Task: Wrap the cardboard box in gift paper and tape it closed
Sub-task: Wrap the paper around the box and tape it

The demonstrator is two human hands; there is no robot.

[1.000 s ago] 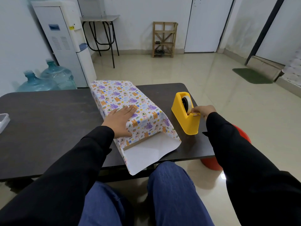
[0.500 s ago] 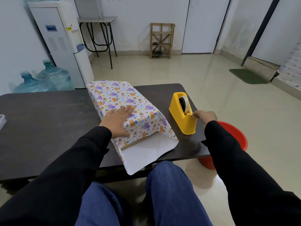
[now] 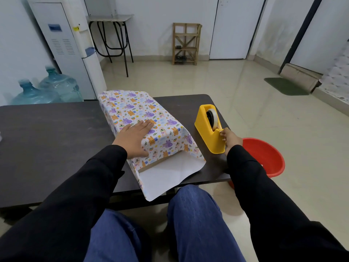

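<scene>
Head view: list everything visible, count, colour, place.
gift-wrapped box: 1, white, purple-orange print, table middle, near end open
tape dispenser: 1, yellow, table right
tape: 1 roll, whitish, in dispenser
table: 1, dark
basin: 1, red, floor right of table
water bottles: 2, blue, floor far left
water dispenser: 1, white, left wall
wooden rack: 1, brown, far wall
mat: 1, green, floor far right
left hand: flat on box
right hand: pinches tape at dispenser's cutter

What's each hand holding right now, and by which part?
Right hand pinches the tape end at the cutter of the yellow tape dispenser. Left hand holds nothing; it presses flat on the gift paper.
</scene>
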